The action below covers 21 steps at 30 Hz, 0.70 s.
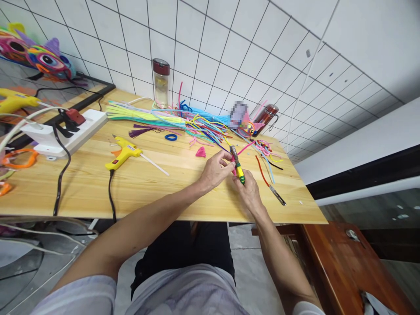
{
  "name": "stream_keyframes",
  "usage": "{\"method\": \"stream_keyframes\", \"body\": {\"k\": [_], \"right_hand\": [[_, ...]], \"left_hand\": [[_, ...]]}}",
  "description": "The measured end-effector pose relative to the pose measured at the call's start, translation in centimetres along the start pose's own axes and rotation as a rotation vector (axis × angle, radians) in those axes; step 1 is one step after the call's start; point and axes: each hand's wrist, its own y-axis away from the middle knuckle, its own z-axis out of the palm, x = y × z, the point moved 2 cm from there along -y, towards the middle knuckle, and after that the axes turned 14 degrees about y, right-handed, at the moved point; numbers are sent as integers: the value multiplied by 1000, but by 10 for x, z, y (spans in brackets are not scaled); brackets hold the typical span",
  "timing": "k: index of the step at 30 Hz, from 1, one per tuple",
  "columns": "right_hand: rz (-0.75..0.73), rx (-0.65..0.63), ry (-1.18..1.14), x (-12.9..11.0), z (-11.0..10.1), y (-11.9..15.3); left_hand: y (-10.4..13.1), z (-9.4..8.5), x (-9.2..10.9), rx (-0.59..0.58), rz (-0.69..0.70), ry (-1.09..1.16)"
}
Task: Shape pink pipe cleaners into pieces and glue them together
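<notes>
My right hand is closed around a pair of pliers with yellow and green handles, jaws pointing away from me. Beside it, my left hand pinches a pink pipe cleaner, whose free end sticks out past the jaws to the right. Part of the pink piece is hidden by the fingers and the pliers. A small pink coiled triangle lies on the table left of the jaws. Behind both hands spreads a pile of pipe cleaners in many colours.
A yellow glue gun with a glue stick lies left, near a white power strip. A utility knife lies right. Two bottles, one a clear bottle, stand by the wall. A colourful fish figure sits near the back.
</notes>
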Motion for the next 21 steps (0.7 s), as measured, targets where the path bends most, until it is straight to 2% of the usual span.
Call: {"method": "stream_keyframes", "body": {"k": [9, 21], "right_hand": [[47, -40, 146, -4, -5, 1], [6, -32, 94, -1, 0, -5]], "left_hand": [[0, 0, -1, -24, -1, -18], [-2, -3, -3, -1, -25, -21]]}}
